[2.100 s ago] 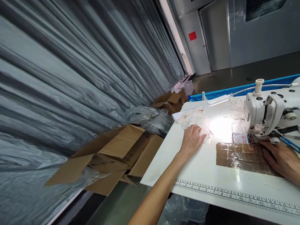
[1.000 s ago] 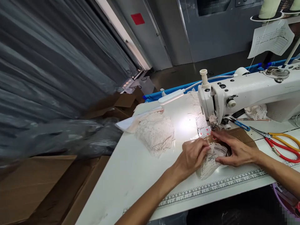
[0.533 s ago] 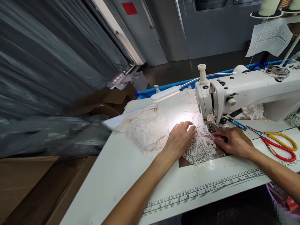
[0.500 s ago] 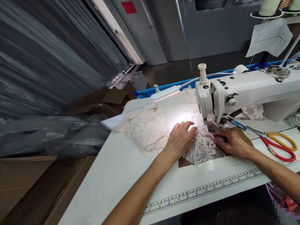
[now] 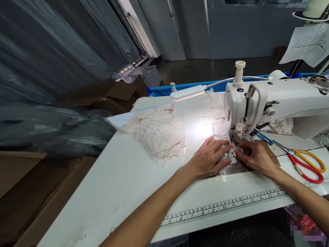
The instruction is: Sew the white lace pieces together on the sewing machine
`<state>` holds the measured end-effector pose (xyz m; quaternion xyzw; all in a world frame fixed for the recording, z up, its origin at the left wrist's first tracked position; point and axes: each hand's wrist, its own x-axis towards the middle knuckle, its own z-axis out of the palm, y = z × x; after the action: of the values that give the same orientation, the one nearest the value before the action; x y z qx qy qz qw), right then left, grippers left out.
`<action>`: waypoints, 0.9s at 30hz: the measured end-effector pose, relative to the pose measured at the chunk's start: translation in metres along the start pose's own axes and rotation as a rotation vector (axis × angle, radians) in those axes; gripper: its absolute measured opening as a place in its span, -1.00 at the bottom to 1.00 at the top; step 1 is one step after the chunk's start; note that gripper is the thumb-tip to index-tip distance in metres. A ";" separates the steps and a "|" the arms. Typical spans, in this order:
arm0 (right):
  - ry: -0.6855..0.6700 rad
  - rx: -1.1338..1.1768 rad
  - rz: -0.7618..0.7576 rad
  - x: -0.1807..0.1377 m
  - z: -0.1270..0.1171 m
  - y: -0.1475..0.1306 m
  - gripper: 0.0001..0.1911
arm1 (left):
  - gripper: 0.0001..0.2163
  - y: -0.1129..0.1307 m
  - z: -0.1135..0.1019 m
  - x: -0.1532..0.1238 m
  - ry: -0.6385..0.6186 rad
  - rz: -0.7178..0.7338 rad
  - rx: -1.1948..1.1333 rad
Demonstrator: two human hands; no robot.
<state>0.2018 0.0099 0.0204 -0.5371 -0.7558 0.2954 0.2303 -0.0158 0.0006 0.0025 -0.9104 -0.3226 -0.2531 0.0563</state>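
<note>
White lace fabric (image 5: 232, 155) lies under the needle area of a white sewing machine (image 5: 290, 103). My left hand (image 5: 210, 157) rests flat on the lace, its fingers spread and pointing toward the presser foot. On the other side, my right hand (image 5: 254, 155) pinches the lace edge between thumb and fingers, close beside the foot. More lace (image 5: 216, 106) extends behind the needle, lit by a lamp (image 5: 189, 93). The fingertips of my right hand are partly hidden by the lace.
A heap of lace (image 5: 160, 135) lies left on the white table (image 5: 123, 192). Scissors with red and yellow handles (image 5: 305, 161) and blue thread snips (image 5: 264, 138) lie right of my right hand. A printed ruler (image 5: 223, 207) runs along the front edge. Cardboard boxes (image 5: 51, 199) stand at left.
My left hand has come down nearer the front and flattened over the lace, covering much of its fringe. My right hand still pinches the edge. The camera view has shifted slightly.
</note>
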 end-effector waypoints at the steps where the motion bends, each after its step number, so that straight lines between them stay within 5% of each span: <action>1: 0.017 0.007 -0.021 -0.002 0.001 0.001 -0.77 | -0.72 0.001 -0.001 0.002 0.046 -0.004 0.013; 6: 0.079 -0.116 -0.251 -0.009 0.012 0.005 -0.79 | -0.83 0.013 -0.003 0.012 0.232 0.058 0.052; 10: 0.033 -0.282 -0.389 -0.010 0.016 0.004 -0.76 | -0.86 0.017 0.004 0.013 0.186 0.075 -0.062; 13: -0.044 -0.189 -0.453 -0.007 0.006 0.005 -0.77 | -0.88 0.014 0.009 0.010 0.134 0.003 -0.144; 17: -0.031 -0.005 -0.409 0.000 -0.009 0.016 -0.72 | -0.89 0.011 0.010 0.007 0.164 0.055 -0.137; 27: -0.021 -0.184 -0.375 -0.001 -0.004 0.021 -0.67 | -0.92 0.015 0.007 0.007 0.161 0.015 -0.193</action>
<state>0.2191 0.0146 0.0092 -0.4028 -0.8687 0.1825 0.2232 0.0009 -0.0053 0.0004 -0.8907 -0.2843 -0.3548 -0.0040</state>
